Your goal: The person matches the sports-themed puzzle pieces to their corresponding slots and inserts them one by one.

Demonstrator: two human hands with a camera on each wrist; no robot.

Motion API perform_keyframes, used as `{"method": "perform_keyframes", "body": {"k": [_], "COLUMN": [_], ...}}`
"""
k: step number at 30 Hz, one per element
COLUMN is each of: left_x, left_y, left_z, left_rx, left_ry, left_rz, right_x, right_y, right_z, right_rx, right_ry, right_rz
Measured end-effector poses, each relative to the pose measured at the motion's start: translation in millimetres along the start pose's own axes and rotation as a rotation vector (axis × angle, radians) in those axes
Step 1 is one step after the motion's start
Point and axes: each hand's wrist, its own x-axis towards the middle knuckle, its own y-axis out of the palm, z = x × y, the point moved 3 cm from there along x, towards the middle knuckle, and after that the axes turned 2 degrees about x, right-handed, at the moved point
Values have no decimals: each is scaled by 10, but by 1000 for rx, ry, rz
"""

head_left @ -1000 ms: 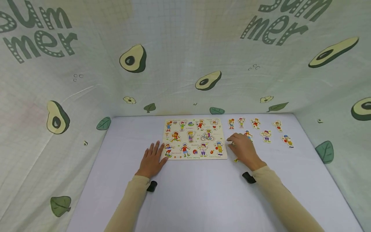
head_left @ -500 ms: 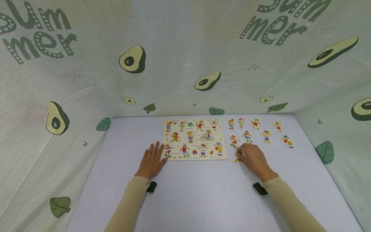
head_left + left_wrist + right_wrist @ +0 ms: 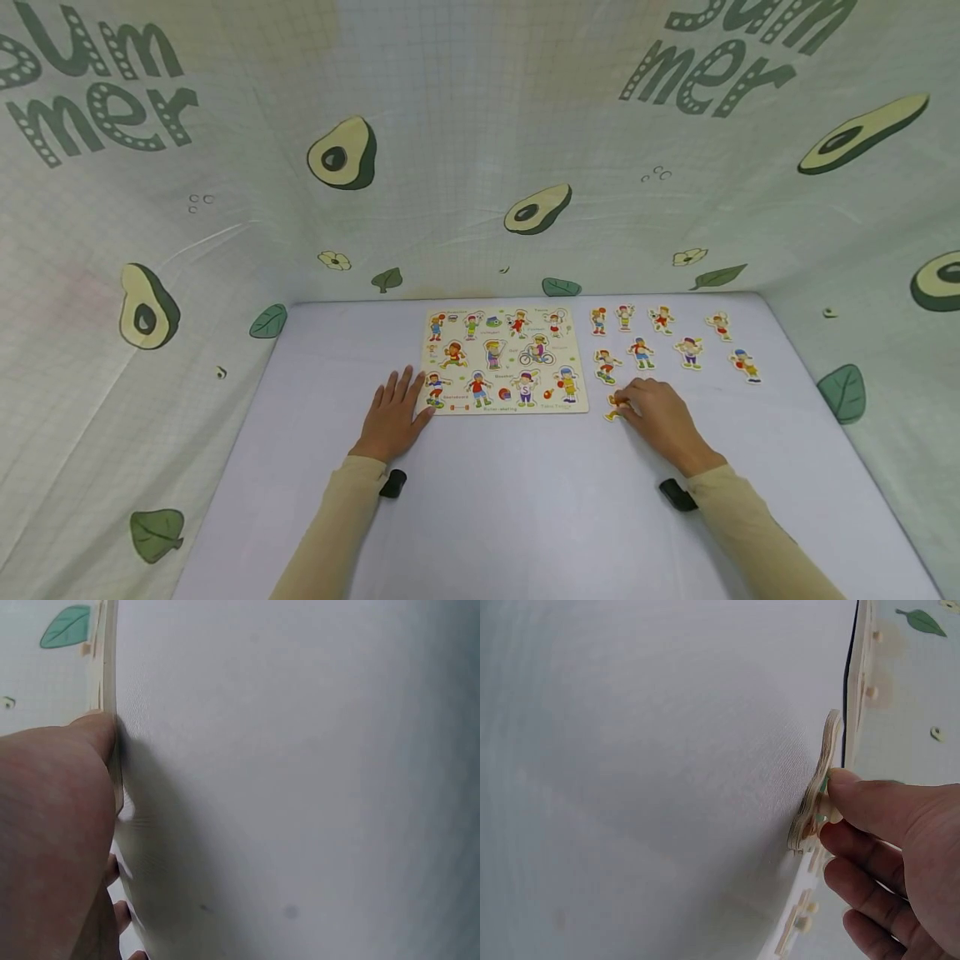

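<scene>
A wooden peg puzzle board point(image 3: 516, 354) with printed sports figures lies toward the table's back. My left hand point(image 3: 386, 417) rests flat with straight fingers at the board's lower left corner, the thumb touching its edge. In the left wrist view the thumb point(image 3: 94, 731) meets the board's rim. Right of the board, my right hand point(image 3: 663, 421) pinches the small knob of a figure-shaped puzzle piece point(image 3: 613, 408) by thumb and fingertips. The right wrist view shows this piece's wooden edge point(image 3: 821, 776) side-on, at the table surface; whether it is lifted I cannot tell.
Several loose puzzle pieces lie right of the board, among them a skateboarder piece point(image 3: 606, 367), a roller skater piece point(image 3: 641, 353) and a yellow-clad figure piece point(image 3: 745, 366). A white table point(image 3: 525, 517) carries everything. Behind it hangs an avocado-print cloth point(image 3: 442, 125).
My right hand has moved from over the skateboarder piece, right and toward me, to the running figure piece, uncovering the skateboarder. In the last half second it barely shifts. The left hand stays put.
</scene>
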Motion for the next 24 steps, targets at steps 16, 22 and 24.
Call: {"method": "perform_keyframes", "body": {"k": [16,22,24], "left_x": [0,-4,-5], "left_y": [5,-5,-8], "left_z": [-6,-13,-15], "left_rx": [-3,-9,-4], "left_ry": [-13,-11,-14], "left_rz": [13,-2,-2], "right_x": [4,90,135], "right_y": [-18,-61,-73], "right_z": [21,97,137], "right_rx": [-9,-16,-13], "right_ry": [9,-2,-22], "right_rz": [40,32,18]}}
